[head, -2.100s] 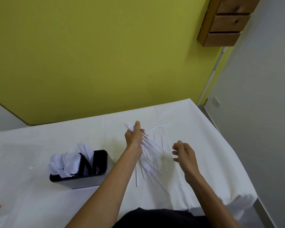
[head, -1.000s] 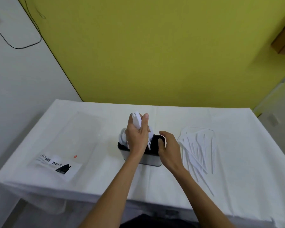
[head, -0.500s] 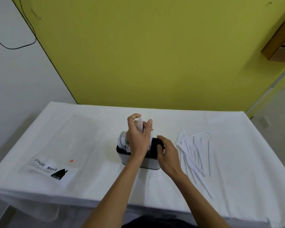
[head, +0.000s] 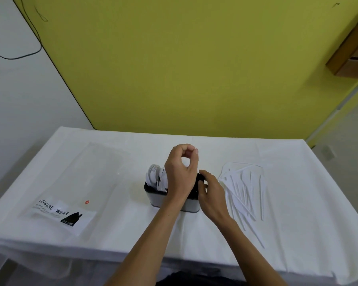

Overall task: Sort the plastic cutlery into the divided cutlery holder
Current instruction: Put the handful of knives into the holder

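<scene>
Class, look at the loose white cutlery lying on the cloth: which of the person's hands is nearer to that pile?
Right. The right hand rests at the holder's right end, just beside the loose cutlery; the left hand hovers above the holder, farther away.

Single head-worn wide-angle view, looking forward and down across the white-covered table [head: 277, 203] toward the yellow wall [head: 194, 69].

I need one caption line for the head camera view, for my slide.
Left hand hovers, fingers curled, over the cutlery holder; right hand touches its end, loose cutlery alongside.
</scene>
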A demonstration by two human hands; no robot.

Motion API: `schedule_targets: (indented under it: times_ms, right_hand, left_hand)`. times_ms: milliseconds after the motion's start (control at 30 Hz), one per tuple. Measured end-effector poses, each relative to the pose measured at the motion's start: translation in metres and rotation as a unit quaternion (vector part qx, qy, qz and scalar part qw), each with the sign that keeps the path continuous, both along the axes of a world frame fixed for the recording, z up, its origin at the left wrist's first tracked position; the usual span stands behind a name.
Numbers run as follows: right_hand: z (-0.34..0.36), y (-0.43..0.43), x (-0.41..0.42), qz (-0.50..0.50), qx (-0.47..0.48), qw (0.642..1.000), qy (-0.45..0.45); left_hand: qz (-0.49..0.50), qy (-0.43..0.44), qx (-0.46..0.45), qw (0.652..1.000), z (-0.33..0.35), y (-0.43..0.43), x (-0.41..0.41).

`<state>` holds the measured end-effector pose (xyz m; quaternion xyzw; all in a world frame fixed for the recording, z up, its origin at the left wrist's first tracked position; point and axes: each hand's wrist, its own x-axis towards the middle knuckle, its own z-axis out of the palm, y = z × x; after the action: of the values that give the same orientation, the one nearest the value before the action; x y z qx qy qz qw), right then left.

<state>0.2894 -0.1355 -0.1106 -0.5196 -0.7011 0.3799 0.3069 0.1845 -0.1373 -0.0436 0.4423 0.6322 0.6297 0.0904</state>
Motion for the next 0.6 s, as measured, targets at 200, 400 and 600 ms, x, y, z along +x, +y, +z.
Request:
schedule_targets:
  times_ms: [200, 400, 600]
  right_hand:
    - [-0.009, 0.012, 0.053, -0.092, -0.029, 0.995, -0.026]
    - [-0.031, -0.002, 0.128, -0.072, -0.122, 0.915, -0.378]
    - [-0.041, -0.02, 0.154, -0.061, -0.175, 0.906, -0.381]
  left_hand:
    - [-0.092, 0.001, -0.006, 0.996, 0.001, 0.009, 0.039]
    - [-0.205, -0.071, -0.218, 0.952, -0.045, 0.004, 0.074]
    - [-0.255, -0.087, -0.479, 0.836, -0.109, -0.006, 0.087]
